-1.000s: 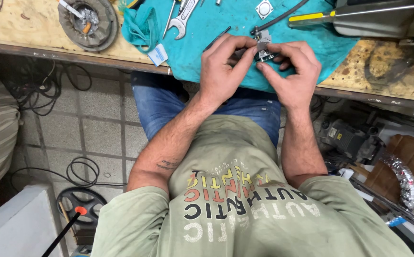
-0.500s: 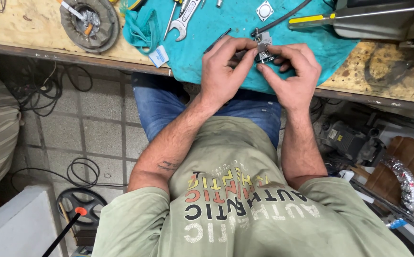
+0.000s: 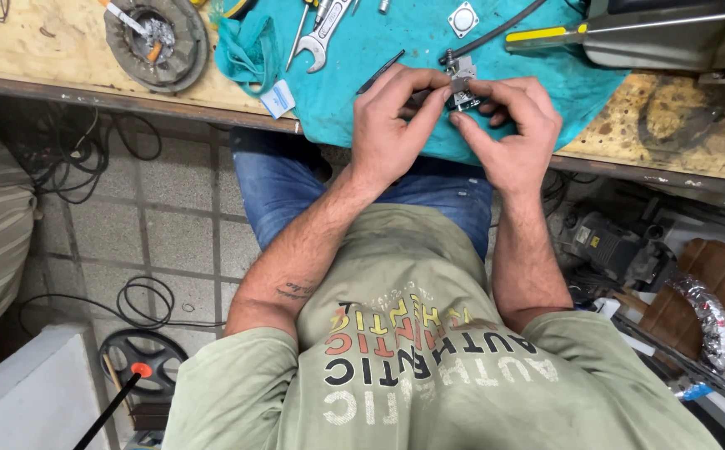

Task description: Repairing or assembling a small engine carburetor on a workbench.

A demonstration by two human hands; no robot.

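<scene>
A small grey metal part [image 3: 462, 83] with a black base is pinched between both hands above a teal cloth [image 3: 396, 50] at the workbench's front edge. My left hand [image 3: 392, 125] grips it from the left with thumb and fingers. From the right, my right hand [image 3: 512, 133] holds the same part, fingertips pressed on its lower side. A thin black cable [image 3: 496, 33] runs from the part toward the back right. Most of the part is hidden by my fingers.
On the cloth lie a combination spanner [image 3: 322, 37], a thin dark rod [image 3: 381, 71] and a square metal plate [image 3: 463, 18]. A round metal disc used as an ashtray [image 3: 156, 42] sits at the left. A yellow-handled tool [image 3: 546, 35] lies right. Cables cover the tiled floor [image 3: 137, 217].
Both hands stay on the small part; the fingers have shifted only slightly around it. The view has moved a little.
</scene>
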